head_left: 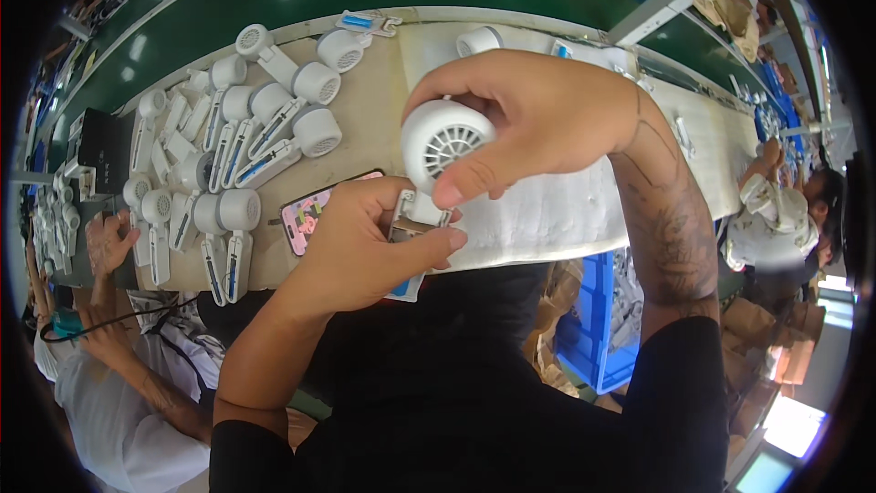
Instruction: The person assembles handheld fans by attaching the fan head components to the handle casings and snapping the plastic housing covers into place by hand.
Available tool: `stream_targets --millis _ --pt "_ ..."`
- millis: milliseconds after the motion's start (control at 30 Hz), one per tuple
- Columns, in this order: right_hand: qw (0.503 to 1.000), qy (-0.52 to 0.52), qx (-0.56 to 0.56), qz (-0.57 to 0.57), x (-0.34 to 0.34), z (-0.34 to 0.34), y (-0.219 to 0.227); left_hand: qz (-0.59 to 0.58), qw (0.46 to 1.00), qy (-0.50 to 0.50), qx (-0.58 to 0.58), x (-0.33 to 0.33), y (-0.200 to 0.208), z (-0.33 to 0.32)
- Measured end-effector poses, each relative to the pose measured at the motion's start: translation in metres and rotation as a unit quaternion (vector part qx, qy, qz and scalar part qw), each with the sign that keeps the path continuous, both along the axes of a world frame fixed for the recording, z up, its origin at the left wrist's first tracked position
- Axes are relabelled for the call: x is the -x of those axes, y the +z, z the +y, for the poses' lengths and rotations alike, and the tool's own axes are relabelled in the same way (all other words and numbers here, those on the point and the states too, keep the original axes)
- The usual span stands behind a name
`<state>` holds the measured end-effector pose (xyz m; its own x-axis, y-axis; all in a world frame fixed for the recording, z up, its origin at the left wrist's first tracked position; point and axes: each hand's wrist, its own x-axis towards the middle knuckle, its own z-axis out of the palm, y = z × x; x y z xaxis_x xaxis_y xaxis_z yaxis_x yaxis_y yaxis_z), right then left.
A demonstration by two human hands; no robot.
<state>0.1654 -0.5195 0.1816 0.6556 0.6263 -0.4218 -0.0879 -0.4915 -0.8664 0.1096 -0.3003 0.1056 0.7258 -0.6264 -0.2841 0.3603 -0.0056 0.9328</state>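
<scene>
Closest to the lens: round white plastic fan head with radial slots in its grille (447,144), clamped in the right hand (552,119), thumb over the lower front rim, other fingers wrapped around the upper back. I'm using that fan head as landmark, going left to right.

Far left of it, I see another person's bare hand (109,242) over the table edge, fingers a bit apart. Also well left, black box with a flat front (96,151). Between that box and the fan head, I count a big batch of white-and-grey handheld fans with slim white handles (239,210), lying in loose rows. Lower left of the fan head, dark-edged smartphone, pink picture on screen (308,217), partly covered by the left hand (360,242). That left hand has thumb and fingers clamped on a white plastic hinged handle part (424,208) directly under the fan head; can't tell whether the two are joined. Lower right of the fan head, blue plastic crate (598,347). Far right, person in pale clothing (771,224).
</scene>
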Motion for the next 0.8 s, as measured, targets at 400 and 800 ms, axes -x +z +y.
stream_targets --millis 400,800 --pt "0.758 -0.478 0.202 -0.395 0.071 -0.187 -0.091 -0.056 0.987 0.14 -0.052 0.01 -0.043 0.038" --pt "0.671 -0.506 0.507 -0.192 0.116 -0.225 -0.148 -0.006 0.962 0.274 0.001 -0.001 -0.055 0.036"
